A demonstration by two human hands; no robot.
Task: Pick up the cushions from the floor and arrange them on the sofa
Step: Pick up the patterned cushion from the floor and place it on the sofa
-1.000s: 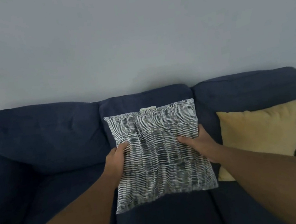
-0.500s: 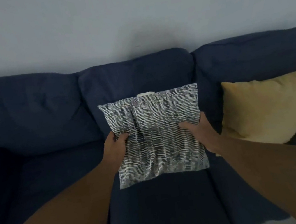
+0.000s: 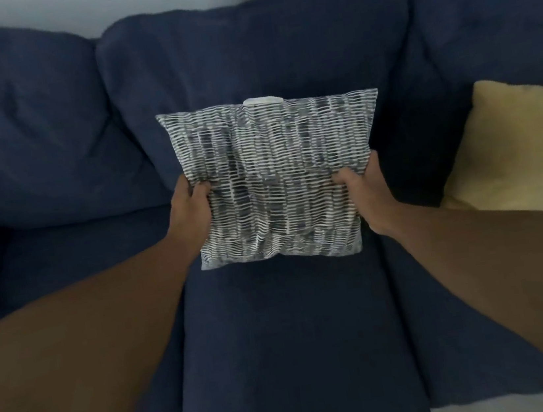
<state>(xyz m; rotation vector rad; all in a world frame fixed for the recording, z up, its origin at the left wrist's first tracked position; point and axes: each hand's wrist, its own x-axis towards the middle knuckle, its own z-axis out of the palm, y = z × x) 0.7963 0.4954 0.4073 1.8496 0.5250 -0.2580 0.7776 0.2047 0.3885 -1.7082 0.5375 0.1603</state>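
So the big navy blue fabric sofa fills pretty much everything, and the square grey-and-white woven-pattern cushion is held upright over the middle seat, right in front of the middle back pillow. The soft mustard-yellow cushion already sits at the right end, cut off by the frame edge. The left hand and right hand each have a closed grip pinching the patterned cushion's side edges, equally near. Its lower edge looks about touching the seat, but I can't tell for sure. Fingers behind it are hidden, and the floor barely shows.
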